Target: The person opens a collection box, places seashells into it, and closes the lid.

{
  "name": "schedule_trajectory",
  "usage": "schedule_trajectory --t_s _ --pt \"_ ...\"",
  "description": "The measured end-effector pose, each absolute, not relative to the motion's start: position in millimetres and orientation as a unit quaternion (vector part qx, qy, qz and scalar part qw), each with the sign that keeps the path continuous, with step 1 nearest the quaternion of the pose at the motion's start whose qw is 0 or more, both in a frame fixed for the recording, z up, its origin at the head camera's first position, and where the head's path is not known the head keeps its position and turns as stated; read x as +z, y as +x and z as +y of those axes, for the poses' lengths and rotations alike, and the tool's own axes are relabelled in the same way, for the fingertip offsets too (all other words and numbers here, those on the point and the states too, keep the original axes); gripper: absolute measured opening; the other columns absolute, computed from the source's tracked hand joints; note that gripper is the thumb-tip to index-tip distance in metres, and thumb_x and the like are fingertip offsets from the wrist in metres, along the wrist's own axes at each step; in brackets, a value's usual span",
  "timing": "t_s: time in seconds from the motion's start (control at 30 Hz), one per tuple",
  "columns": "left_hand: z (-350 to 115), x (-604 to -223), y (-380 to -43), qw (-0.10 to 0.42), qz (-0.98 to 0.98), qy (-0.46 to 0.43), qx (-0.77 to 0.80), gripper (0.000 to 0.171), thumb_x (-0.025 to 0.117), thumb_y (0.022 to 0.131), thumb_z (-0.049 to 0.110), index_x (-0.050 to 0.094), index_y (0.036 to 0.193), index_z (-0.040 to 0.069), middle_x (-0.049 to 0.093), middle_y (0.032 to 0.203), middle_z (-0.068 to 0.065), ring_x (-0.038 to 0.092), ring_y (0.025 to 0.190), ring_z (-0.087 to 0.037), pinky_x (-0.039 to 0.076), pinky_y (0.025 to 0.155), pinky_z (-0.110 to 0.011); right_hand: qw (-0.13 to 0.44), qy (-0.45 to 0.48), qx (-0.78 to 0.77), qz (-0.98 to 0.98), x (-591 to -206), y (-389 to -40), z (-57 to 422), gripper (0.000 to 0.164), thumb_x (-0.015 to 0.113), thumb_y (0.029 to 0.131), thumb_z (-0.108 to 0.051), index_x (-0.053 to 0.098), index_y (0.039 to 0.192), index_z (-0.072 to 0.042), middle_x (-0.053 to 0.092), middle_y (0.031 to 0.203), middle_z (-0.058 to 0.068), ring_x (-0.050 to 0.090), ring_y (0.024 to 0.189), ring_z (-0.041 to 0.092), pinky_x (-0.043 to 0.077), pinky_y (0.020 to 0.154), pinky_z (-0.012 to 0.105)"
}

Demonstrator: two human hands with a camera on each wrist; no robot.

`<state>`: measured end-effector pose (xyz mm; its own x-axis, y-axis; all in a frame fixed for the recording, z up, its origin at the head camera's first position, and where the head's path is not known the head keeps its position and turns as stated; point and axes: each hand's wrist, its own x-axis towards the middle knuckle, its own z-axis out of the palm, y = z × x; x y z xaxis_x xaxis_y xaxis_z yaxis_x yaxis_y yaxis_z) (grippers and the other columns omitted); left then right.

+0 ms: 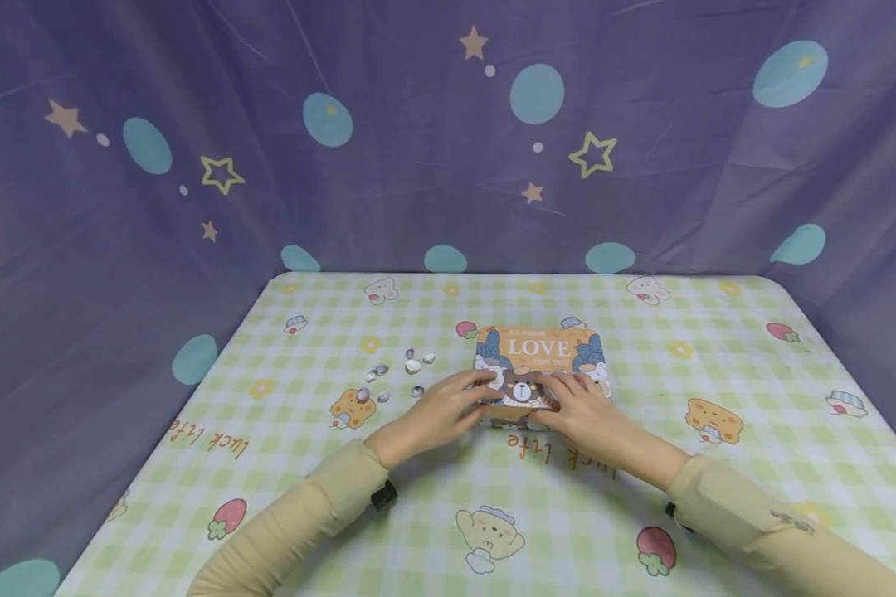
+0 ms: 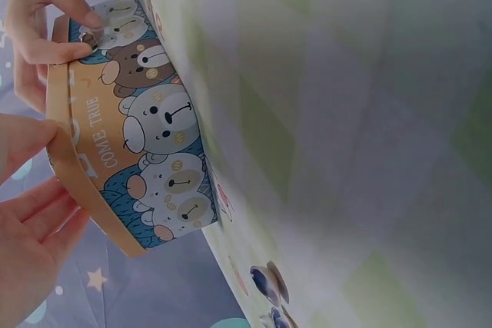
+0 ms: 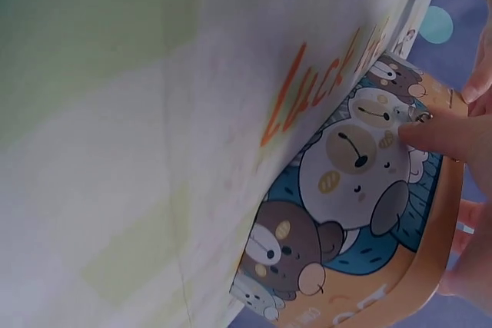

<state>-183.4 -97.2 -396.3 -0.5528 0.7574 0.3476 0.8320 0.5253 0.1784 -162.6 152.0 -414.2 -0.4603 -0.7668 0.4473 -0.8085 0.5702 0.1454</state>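
A tin box (image 1: 541, 347) with an orange lid lettered "LOVE" and cartoon bears sits on the table in the head view. My left hand (image 1: 451, 408) holds its left side, fingers over the lid and thumb at the front edge. From the right, my right hand (image 1: 584, 416) grips the lid, its fingers spread on top. In the right wrist view, the right thumb (image 3: 434, 134) presses beside a small metal clasp (image 3: 423, 117) on the box's front. The lid appears down on the box. Several small seashells (image 1: 413, 366) lie left of the box.
A green-and-white checked cloth (image 1: 388, 547) with cartoon prints covers the table. Behind and to the left hangs a purple curtain (image 1: 433, 182) with stars and teal spots. Two shells (image 2: 265, 286) show near the lower edge of the left wrist view.
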Motion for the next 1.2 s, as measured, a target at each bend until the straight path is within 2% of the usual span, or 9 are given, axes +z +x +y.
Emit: schedule_trajectory --t_s 0.23,0.5,0.77,1.2 --pt "-97.1 -398.3 -184.8 0.118 -0.864 -0.459 -0.168 0.026 0.06 0.082 0.009 0.062 0.108 0.013 0.05 0.123 -0.009 0.048 0.112 -0.021 0.036 0.095 -0.03 0.237 0.451 0.055 -0.859 -416.1 -164.2 148.8 0.023 0.068 0.072 -0.013 0.063 0.091 -0.024 0.048 0.118 0.016 0.046 0.101 0.032 0.041 0.078 0.047" --pt "-97.1 -398.8 -185.4 0.116 -0.866 -0.456 -0.17 0.026 0.059 0.083 0.01 0.062 0.108 0.014 0.05 0.123 -0.007 0.048 0.112 -0.02 0.036 0.096 -0.029 0.235 0.451 0.075 -0.858 -416.9 -164.8 150.7 0.032 0.078 0.062 -0.017 0.063 0.089 -0.025 0.047 0.121 0.015 0.046 0.103 0.032 0.04 0.078 0.046" --pt "-97.7 -399.5 -185.3 0.115 -0.866 -0.454 -0.175 0.025 0.059 0.083 0.01 0.062 0.107 0.013 0.051 0.123 -0.008 0.049 0.112 -0.02 0.037 0.095 -0.03 0.218 0.457 0.144 -0.85 -415.7 -161.4 155.5 0.03 0.076 0.064 -0.017 0.065 0.091 -0.023 0.046 0.123 0.016 0.044 0.107 0.033 0.038 0.085 0.049" --pt "-97.6 -399.9 -184.0 0.12 -0.862 -0.459 -0.177 0.025 0.058 0.083 0.01 0.062 0.107 0.013 0.051 0.122 -0.008 0.049 0.111 -0.021 0.037 0.095 -0.03 0.248 0.448 0.234 -0.826 -415.5 -161.7 155.9 0.023 0.075 0.062 -0.008 0.065 0.082 -0.014 0.054 0.115 0.013 0.051 0.1 0.027 0.041 0.084 0.045"
